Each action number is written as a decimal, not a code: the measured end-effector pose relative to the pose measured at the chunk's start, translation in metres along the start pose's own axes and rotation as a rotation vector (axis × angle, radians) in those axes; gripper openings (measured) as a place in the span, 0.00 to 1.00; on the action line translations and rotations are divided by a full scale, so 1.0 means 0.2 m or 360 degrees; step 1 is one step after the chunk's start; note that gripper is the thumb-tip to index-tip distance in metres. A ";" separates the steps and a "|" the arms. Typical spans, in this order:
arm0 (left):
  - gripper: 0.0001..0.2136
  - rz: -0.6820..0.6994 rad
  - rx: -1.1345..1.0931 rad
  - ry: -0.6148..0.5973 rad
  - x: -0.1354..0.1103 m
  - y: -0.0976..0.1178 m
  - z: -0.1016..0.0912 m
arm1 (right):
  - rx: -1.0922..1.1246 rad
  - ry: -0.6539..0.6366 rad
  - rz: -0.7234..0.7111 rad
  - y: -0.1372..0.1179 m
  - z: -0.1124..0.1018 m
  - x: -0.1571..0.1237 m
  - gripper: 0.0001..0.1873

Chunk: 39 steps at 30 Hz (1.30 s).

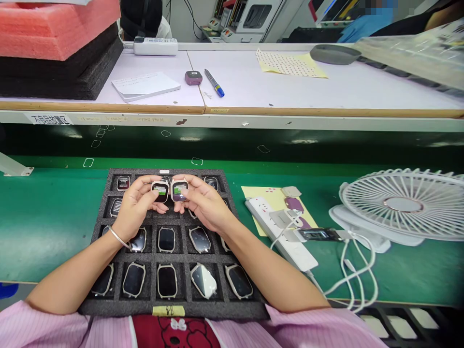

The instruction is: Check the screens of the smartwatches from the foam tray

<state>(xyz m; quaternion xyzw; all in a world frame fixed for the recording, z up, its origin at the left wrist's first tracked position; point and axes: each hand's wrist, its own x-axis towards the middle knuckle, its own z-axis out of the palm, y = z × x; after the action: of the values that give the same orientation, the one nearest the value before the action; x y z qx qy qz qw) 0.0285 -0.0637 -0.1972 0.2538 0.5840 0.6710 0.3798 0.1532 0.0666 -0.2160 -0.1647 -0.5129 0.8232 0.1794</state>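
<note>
A black foam tray [181,304] lies on the green mat in front of me, its pockets filled with several pale-rimmed smartwatch bodies [167,280]. My left hand [136,205] is closed around one watch body [160,190] with a lit green screen, held above the tray's far rows. My right hand [203,203] grips a second watch body [179,189], also lit, right beside the first. The two watches nearly touch. A silver bangle circles my left wrist.
To the right lie a white power strip [279,232] with plugs and cables on a yellow sheet, and a white desk fan [402,203]. The raised shelf behind holds a notepad [145,86], a pen [214,83], a small pink device [193,77] and foam stacks [58,48].
</note>
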 end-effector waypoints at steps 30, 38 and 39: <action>0.15 0.0046 0.0119 0.0010 0.00 -0.01 0.00 | -0.0124 -0.0033 -0.0037 0.01 -0.01 0.00 0.19; 0.18 0.0127 0.0125 -0.0027 0.01 -0.03 0.00 | -0.0110 -0.0029 -0.0087 0.00 0.00 0.00 0.19; 0.18 0.0129 0.0123 -0.0027 0.01 -0.03 0.00 | -0.0117 -0.0025 -0.0096 0.00 0.00 0.00 0.19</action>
<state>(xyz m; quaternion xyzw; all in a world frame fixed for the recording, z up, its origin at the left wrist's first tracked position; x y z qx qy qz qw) 0.0287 -0.0624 -0.2030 0.2975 0.5955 0.6606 0.3472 0.1530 0.0656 -0.2163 -0.1491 -0.5490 0.7992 0.1939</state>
